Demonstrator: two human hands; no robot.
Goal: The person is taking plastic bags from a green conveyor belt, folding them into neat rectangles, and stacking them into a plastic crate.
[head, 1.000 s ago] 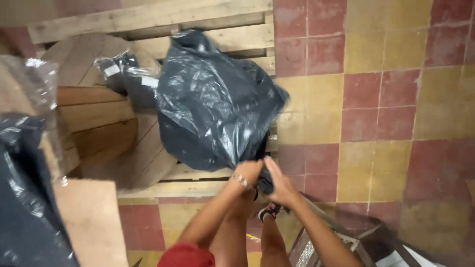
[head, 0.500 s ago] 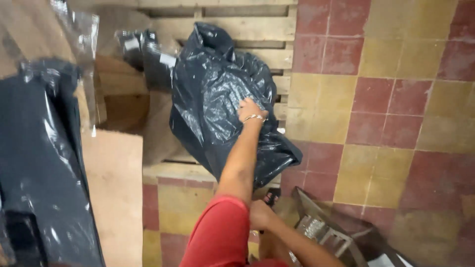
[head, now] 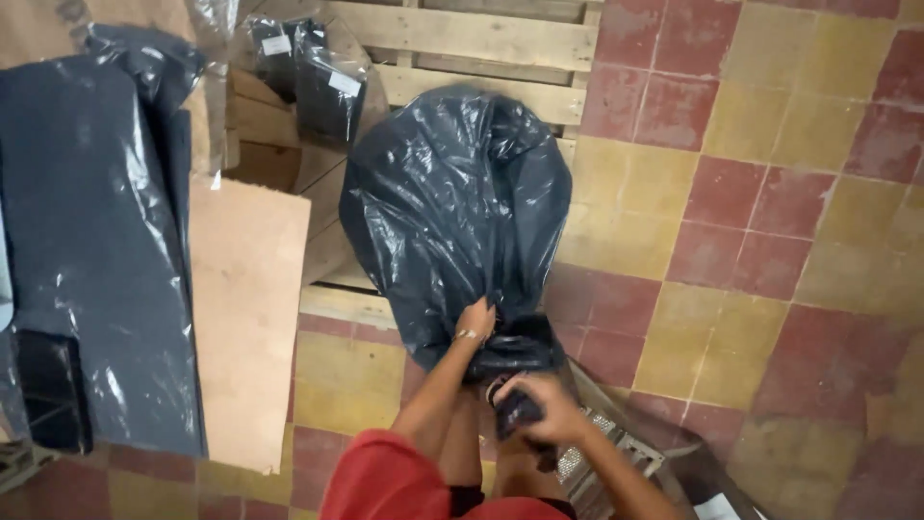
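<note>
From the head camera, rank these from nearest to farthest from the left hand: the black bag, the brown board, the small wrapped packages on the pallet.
Measured from the left hand:
1. Black bag: gripped at its gathered neck.
2. Brown board: on the floor, to the left.
3. Small wrapped packages: up on the pallet, upper left.

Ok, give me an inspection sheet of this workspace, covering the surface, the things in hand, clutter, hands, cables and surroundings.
Surface: red and yellow tiled floor, worn and stained.
Job's things: bulging glossy black plastic bag, resting partly on a pale wooden pallet, its neck gathered at the lower end.
Clutter: flat brown board; large dark slab wrapped in clear film; small dark film-wrapped packages on the pallet.
Hands: left hand grips the bag's neck; right hand closed on the twisted end below it.
Cables: nothing seen.
Surroundings: metal wire frame at the bottom edge.
</note>
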